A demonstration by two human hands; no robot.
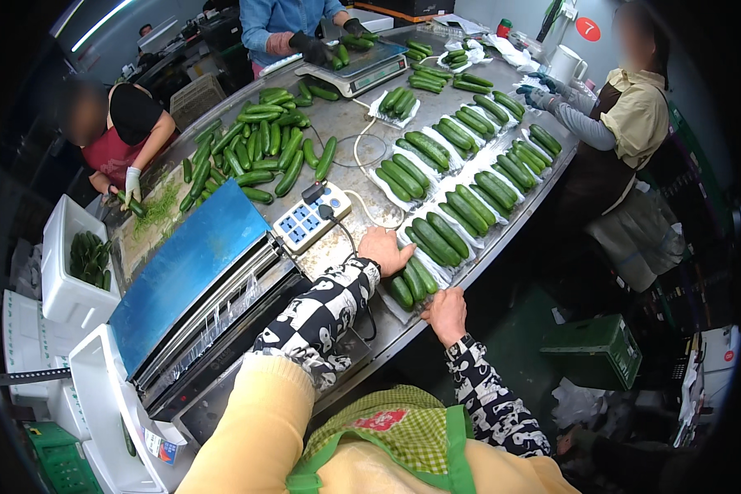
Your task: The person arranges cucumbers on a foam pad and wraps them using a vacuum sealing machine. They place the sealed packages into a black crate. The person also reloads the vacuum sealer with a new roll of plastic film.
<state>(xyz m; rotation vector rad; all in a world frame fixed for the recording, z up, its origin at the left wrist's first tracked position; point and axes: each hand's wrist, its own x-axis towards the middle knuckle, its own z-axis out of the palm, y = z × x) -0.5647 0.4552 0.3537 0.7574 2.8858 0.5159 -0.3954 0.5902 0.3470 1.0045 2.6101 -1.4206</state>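
My left hand [384,250] reaches to the upper left end of the nearest group of cucumbers [412,285], which lie side by side on white wrapping at the metal table's edge. My right hand [446,313] is at the lower right end of the same group, its fingertips at the wrapping. Whether the fingers grip the wrapping or the cucumbers cannot be made out. Just beyond lies another group of cucumbers [436,239] on white paper. Two rows of such groups run away to the upper right. A loose pile of cucumbers [259,139] lies farther back on the left.
A wrapping machine with a blue top plate [191,265] stands left of my arms. Near my left hand are a power strip [312,216] and its cables. A weighing scale [358,71] stands at the back. Foam boxes [80,265] flank the left side. Other people stand around the table [339,123].
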